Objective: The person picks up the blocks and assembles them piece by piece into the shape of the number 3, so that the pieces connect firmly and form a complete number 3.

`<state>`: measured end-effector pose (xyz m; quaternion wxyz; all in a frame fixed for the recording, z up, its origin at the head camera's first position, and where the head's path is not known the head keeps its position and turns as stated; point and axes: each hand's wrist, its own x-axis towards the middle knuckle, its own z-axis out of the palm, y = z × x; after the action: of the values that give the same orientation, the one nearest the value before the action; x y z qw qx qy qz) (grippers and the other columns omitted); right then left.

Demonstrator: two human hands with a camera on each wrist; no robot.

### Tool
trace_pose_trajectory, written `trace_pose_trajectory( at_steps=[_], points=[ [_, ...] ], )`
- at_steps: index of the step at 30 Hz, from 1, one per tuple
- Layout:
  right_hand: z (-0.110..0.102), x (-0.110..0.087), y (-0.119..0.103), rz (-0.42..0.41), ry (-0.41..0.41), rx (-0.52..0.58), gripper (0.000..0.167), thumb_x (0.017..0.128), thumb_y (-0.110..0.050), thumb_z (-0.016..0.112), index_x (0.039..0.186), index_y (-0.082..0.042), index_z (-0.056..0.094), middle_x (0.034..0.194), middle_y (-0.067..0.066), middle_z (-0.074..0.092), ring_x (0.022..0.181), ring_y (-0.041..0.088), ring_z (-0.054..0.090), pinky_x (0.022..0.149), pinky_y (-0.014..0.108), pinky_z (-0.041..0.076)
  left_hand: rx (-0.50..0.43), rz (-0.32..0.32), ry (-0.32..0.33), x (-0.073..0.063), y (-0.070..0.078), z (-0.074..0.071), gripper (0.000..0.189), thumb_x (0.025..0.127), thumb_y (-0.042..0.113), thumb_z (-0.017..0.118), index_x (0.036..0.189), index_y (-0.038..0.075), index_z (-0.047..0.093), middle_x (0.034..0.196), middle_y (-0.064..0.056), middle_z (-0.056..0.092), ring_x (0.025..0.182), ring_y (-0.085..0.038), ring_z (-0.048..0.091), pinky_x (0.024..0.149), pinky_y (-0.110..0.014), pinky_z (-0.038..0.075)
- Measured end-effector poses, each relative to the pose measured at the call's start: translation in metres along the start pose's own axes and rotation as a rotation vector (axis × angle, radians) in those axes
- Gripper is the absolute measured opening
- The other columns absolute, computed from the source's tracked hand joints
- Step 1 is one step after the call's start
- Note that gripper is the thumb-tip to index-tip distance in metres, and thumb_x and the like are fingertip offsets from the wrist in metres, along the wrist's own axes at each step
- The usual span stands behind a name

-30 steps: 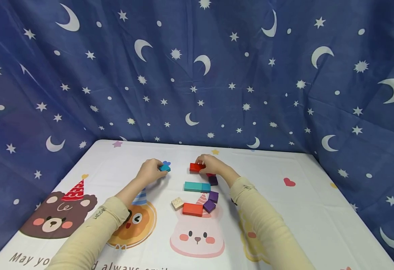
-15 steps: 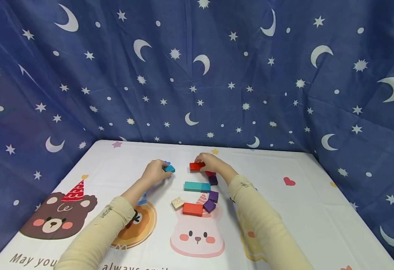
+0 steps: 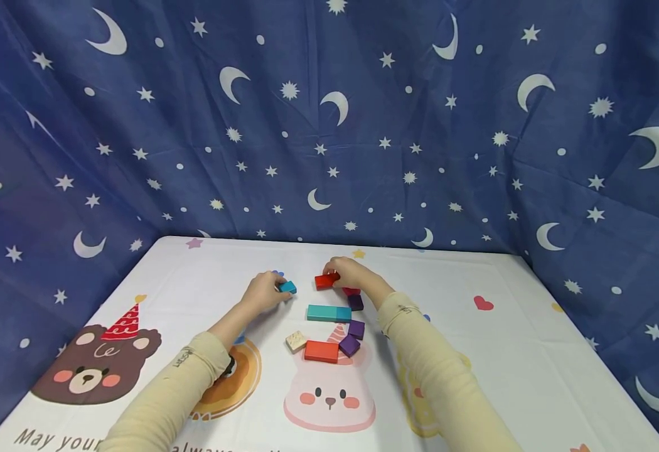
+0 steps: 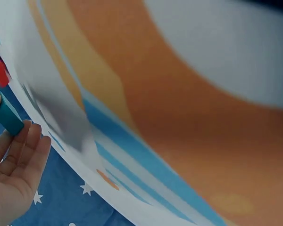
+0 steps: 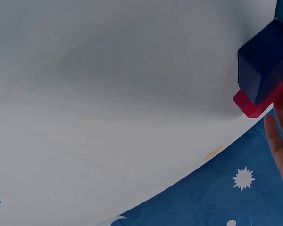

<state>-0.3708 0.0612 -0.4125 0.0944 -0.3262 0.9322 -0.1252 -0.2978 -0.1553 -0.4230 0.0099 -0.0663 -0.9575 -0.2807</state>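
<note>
My left hand point(image 3: 262, 292) pinches a small blue block point(image 3: 288, 287) between thumb and fingers; in the left wrist view this block point(image 4: 9, 115) looks teal. To the right of it, my right hand point(image 3: 352, 275) grips a red block point(image 3: 325, 281) at its right end. A darker red block point(image 3: 351, 291) shows partly under the right hand, beside a dark purple block point(image 3: 355, 302). Nearer to me lie a long teal block with a bluer end point(image 3: 328, 313), two purple blocks point(image 3: 356, 329), an orange-red block point(image 3: 321, 351) and a pale wooden block point(image 3: 295, 341).
The blocks lie on a white tablecloth point(image 3: 521, 351) printed with a bear, a rabbit and other figures. A dark blue curtain point(image 3: 363, 125) with moons and stars hangs behind the table's far edge and along both sides.
My left hand has moved right with the blue block, closer to the red block. My right hand has stayed almost in place on the red block, which has tilted slightly.
</note>
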Motion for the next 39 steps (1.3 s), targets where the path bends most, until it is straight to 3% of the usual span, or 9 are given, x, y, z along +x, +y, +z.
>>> trace_pose_trajectory(
  at_steps=[9, 20, 25, 39],
  points=[
    [-0.001, 0.001, -0.002, 0.063, -0.015, -0.033, 0.035, 0.083, -0.003, 0.069, 0.117, -0.003, 0.063, 0.109, 0.013, 0.063, 0.100, 0.023, 0.057, 0.098, 0.033, 0.047, -0.009, 0.013, 0.000, 0.001, -0.003, 0.001, 0.038, 0.080, 0.017, 0.073, 0.111, -0.005, 0.066, 0.101, -0.016, 0.069, 0.085, -0.022, 0.063, 0.073, -0.033, 0.053],
    [-0.002, 0.005, -0.003, 0.098, -0.020, -0.076, 0.027, 0.083, -0.006, 0.070, 0.109, -0.002, 0.067, 0.105, 0.011, 0.068, 0.093, 0.021, 0.058, 0.097, 0.033, 0.048, 0.015, 0.056, 0.012, 0.003, -0.005, 0.006, 0.033, 0.079, 0.014, 0.074, 0.107, -0.004, 0.068, 0.097, -0.015, 0.070, 0.085, -0.023, 0.063, 0.077, -0.036, 0.053],
    [-0.002, 0.006, -0.003, 0.110, -0.030, -0.069, 0.027, 0.083, -0.007, 0.070, 0.109, -0.002, 0.067, 0.104, 0.010, 0.068, 0.093, 0.020, 0.057, 0.097, 0.032, 0.047, -0.001, 0.052, 0.021, 0.003, -0.002, 0.007, 0.032, 0.079, 0.012, 0.074, 0.105, -0.004, 0.068, 0.103, -0.017, 0.070, 0.092, -0.027, 0.065, 0.083, -0.039, 0.053],
    [-0.003, 0.001, 0.000, 0.083, -0.047, -0.095, 0.024, 0.082, -0.005, 0.071, 0.106, -0.003, 0.067, 0.099, 0.010, 0.068, 0.090, 0.020, 0.057, 0.094, 0.032, 0.049, -0.029, 0.013, -0.006, 0.008, 0.010, 0.011, 0.033, 0.077, 0.013, 0.075, 0.104, -0.003, 0.069, 0.100, -0.014, 0.069, 0.089, -0.023, 0.062, 0.082, -0.037, 0.053]
  ],
)
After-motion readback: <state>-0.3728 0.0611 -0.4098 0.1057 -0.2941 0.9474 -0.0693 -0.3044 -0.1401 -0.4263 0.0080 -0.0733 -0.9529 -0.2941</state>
